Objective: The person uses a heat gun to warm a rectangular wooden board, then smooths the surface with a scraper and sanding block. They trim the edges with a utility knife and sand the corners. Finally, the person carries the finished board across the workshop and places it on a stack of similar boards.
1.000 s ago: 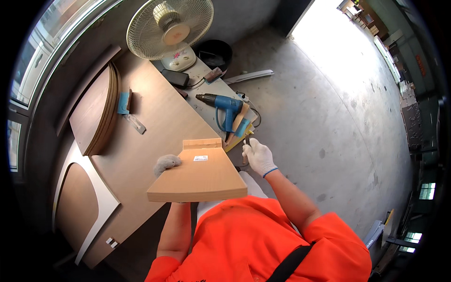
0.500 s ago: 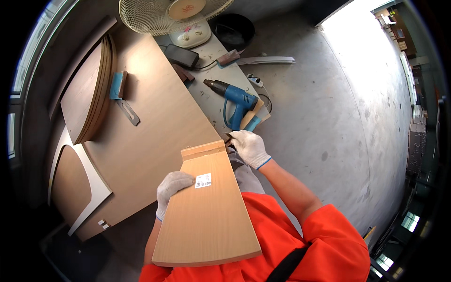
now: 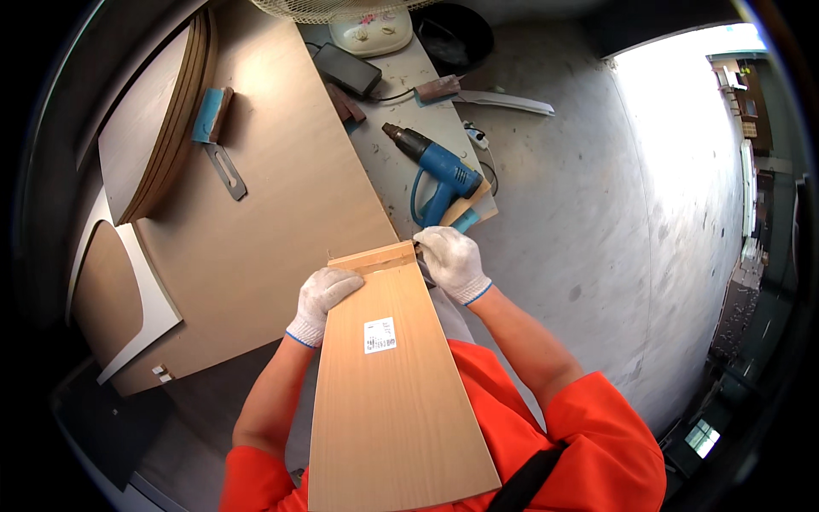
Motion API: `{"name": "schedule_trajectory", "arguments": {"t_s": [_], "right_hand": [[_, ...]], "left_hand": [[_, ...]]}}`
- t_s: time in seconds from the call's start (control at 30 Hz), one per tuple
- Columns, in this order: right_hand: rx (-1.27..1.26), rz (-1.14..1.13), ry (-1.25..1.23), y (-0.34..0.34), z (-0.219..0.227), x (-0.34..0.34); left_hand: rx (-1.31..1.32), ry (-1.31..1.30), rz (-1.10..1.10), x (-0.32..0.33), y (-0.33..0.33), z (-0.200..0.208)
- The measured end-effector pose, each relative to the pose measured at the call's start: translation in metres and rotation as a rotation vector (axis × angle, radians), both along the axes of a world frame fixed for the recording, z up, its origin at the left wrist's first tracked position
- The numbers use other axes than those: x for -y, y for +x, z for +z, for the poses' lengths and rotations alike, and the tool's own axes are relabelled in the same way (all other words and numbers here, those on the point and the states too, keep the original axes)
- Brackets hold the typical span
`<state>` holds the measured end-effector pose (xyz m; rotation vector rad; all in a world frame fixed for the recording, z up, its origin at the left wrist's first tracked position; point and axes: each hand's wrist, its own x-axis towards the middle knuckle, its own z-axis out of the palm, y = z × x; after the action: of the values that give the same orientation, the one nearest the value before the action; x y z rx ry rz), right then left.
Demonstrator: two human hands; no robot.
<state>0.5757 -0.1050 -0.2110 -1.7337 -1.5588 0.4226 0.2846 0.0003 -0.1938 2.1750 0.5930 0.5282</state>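
Observation:
A light wood-grain board (image 3: 397,418) lies lengthwise before me, its far end against the table edge and its near end at my body. It bears a white label (image 3: 380,335), and a raised wooden strip (image 3: 372,255) runs across its far end. My left hand (image 3: 322,299), in a white knit glove, grips the board's left edge just below that strip. At the far right corner, my gloved right hand (image 3: 452,263) is closed with fingertips pinched beside the strip's end. A small dark bit shows at those fingertips, too hidden to name.
A blue heat gun (image 3: 438,171) lies beyond my right hand. The brown table (image 3: 281,188) carries stacked curved panels (image 3: 158,119), a white curved frame (image 3: 153,290), a sanding block (image 3: 213,115) and a slotted metal plate (image 3: 226,173). Behind stand a black adapter (image 3: 348,70), a fan (image 3: 368,32) and a black bucket (image 3: 452,38).
My left hand has slid up the board's left edge, from beside the label to near the strip. The board's near end has swung slightly right. My right hand stays at the far corner.

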Motion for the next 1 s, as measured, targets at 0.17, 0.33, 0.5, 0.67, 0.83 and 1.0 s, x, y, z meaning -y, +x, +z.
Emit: {"name": "schedule_trajectory", "arguments": {"t_s": [0.17, 0.33, 0.5, 0.67, 0.83, 1.0], "right_hand": [[0.051, 0.072, 0.012, -0.004, 0.005, -0.002], [0.112, 0.135, 0.031, -0.010, 0.010, 0.000], [0.148, 0.191, -0.021, -0.006, 0.007, 0.015], [0.236, 0.211, 0.012, -0.006, 0.010, 0.009], [0.278, 0.195, 0.051, -0.005, 0.019, -0.002], [0.326, 0.250, 0.025, -0.005, 0.008, 0.017]], "left_hand": [[-0.017, 0.036, 0.018, 0.001, -0.003, -0.008], [-0.025, 0.058, 0.051, 0.005, -0.004, -0.010], [0.015, 0.057, 0.050, 0.005, -0.005, -0.011], [0.000, 0.070, 0.071, 0.008, -0.003, -0.008], [-0.005, 0.082, 0.062, 0.006, -0.004, -0.008], [0.022, 0.060, 0.061, 0.006, -0.003, -0.007]]}}
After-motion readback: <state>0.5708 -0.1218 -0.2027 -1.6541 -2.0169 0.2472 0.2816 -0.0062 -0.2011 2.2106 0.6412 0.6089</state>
